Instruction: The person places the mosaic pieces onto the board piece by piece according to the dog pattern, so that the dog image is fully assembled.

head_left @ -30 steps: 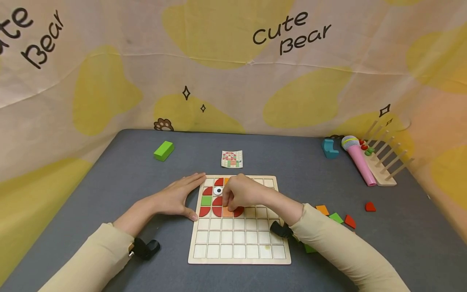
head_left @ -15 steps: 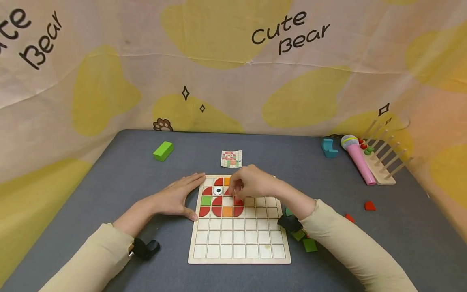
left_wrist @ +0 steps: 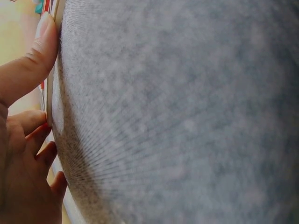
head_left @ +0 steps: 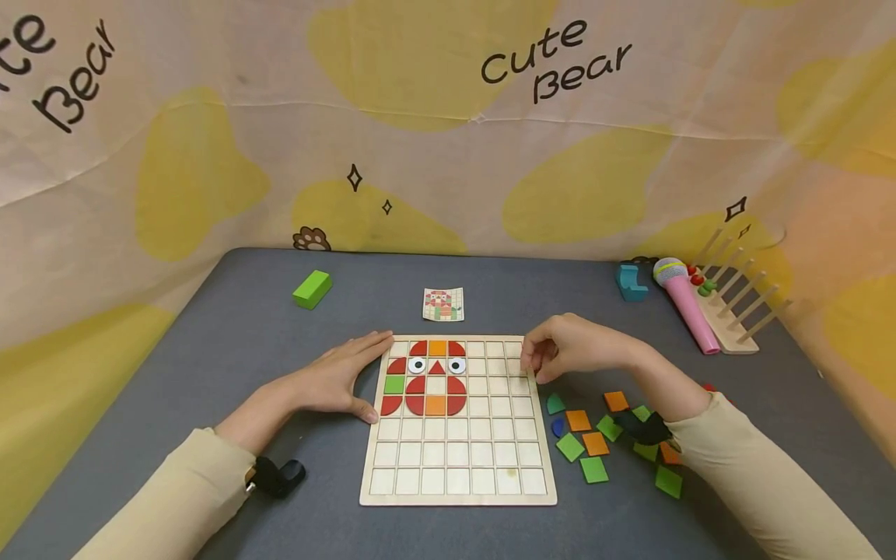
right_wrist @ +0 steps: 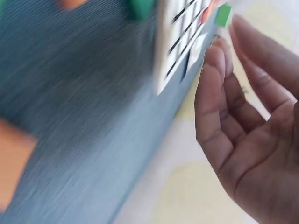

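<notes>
A wooden grid board lies flat at the middle of the table, its upper left squares filled with red quarter-round tiles, orange tiles, one green tile, two eye tiles and a red triangle. My left hand rests at the board's left edge, thumb and fingers spread; the left wrist view shows its thumb on the rim. Beyond the right edge is my right hand, above the table, fingers loosely bent. In the right wrist view nothing shows between its thumb and fingers.
Loose green tiles, orange tiles and a blue piece lie right of the board. A picture card sits behind it. Farther back are a green block, a teal piece, a pink microphone and a pegged stand.
My right hand has moved rightward from over the red tiles to past the board's right edge, uncovering the second eye tile and the red triangle. My left hand has stayed put.
</notes>
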A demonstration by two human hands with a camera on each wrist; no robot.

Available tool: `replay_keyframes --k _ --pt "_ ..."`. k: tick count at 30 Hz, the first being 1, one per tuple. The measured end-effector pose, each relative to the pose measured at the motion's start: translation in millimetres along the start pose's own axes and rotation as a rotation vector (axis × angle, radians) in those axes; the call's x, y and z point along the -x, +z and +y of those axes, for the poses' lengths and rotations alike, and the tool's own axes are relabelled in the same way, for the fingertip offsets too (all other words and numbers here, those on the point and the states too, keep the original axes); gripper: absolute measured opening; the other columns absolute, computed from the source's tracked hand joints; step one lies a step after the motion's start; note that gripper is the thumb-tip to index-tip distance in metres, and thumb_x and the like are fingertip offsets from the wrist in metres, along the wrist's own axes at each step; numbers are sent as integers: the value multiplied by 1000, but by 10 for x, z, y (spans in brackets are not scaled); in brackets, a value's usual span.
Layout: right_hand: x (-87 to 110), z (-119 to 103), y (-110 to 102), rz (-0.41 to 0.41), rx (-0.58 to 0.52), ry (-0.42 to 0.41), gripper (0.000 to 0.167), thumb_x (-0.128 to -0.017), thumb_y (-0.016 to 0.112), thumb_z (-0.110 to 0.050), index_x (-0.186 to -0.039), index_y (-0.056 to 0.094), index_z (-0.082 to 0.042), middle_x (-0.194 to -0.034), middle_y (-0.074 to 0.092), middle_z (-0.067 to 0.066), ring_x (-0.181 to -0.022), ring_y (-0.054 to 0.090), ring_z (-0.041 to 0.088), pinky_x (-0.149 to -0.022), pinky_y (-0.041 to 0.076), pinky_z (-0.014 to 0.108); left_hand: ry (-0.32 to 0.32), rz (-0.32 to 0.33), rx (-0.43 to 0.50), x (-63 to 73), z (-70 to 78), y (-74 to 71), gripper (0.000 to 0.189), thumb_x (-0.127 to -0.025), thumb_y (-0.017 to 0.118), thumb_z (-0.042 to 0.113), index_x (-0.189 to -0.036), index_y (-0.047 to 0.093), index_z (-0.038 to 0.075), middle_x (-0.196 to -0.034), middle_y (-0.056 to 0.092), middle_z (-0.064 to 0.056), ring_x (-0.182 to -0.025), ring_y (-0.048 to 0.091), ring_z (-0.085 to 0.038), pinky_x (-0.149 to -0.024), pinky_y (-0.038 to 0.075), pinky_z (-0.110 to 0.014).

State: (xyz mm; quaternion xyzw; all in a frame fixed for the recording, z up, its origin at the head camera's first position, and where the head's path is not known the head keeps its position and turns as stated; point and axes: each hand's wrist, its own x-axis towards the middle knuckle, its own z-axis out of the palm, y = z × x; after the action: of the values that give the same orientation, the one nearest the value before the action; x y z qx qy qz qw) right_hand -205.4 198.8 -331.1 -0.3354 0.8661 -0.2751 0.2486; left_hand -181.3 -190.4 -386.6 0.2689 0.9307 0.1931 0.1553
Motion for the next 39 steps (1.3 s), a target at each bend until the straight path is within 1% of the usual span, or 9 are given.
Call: replay_keyframes --k 7,10,12,16,19,21,25,30,39 --pt "363 264 -54 -54 -60 14 17 -82 78 -10 -98 73 -13 -94 73 5 -78 62 7 -73 57 22 -4 -1 -1 4 13 -15 116 -66 87 49 -157 26 10 -166 23 -9 -154 20 -37 -120 21 -66" --pt "522 361 -61 -76 -100 19 19 -81 79 -12 -99 73 -12 -90 71 6 -76 60 6 -68 56 22 -2 0 -4 3 15 -17 117 -66 87 49 -157 26 11 -166 22 -9 -154 20 -36 -120 22 -66" --pt "610 430 -52 -90 -119 4 21 -79 80 -13 -99 73 -12 -87 69 8 -74 58 6 -66 54 21 -1 0 -6 3 10 -13 117 -66 87 50 -157 26 11 -166 22 -8 -154 20 -36 -120 22 -66" --pt "730 553 -11 -119 -123 -41 25 -78 82 -17 -100 73 -14 -85 64 11 -73 57 14 -63 51 20 -2 0 -6 4 9 -14 117 -65 87 50 -157 26 11 -166 22 -8 -154 20 -36 -120 22 -66" --pt "771 610 21 -135 -117 -43 26 -76 83 -17 -101 72 -18 -87 61 11 -76 56 21 -65 50 20 0 3 -7 5 14 -16 117 -65 87 49 -157 26 11 -166 23 -9 -154 20 -36 -120 22 -66" --pt "784 624 36 -144 -110 -26 28 -74 83 -16 -100 72 -20 -88 60 10 -78 55 21 -66 49 20 1 4 -7 6 16 -14 117 -65 87 49 -157 26 10 -166 23 -9 -154 20 -36 -120 22 -66" --pt "790 633 64 -160 -90 5 29 -72 85 -17 -97 72 -23 -90 58 5 -80 53 18 -68 47 21 0 4 -9 3 13 -5 117 -65 87 49 -157 26 10 -166 23 -9 -154 20 -36 -120 22 -65" --pt "771 632 93 -158 -61 3 29 -69 86 -19 -94 71 -25 -88 56 3 -78 52 13 -67 46 20 7 6 -13 2 11 -1 117 -65 87 49 -157 26 10 -166 23 -8 -154 20 -36 -121 22 -64" --pt "737 594 87 -147 -49 13 26 -70 86 -19 -85 66 -22 -85 55 2 -76 51 9 -64 44 19 20 15 -20 4 -7 0 117 -65 87 49 -157 26 9 -166 23 -10 -154 21 -37 -120 23 -64"
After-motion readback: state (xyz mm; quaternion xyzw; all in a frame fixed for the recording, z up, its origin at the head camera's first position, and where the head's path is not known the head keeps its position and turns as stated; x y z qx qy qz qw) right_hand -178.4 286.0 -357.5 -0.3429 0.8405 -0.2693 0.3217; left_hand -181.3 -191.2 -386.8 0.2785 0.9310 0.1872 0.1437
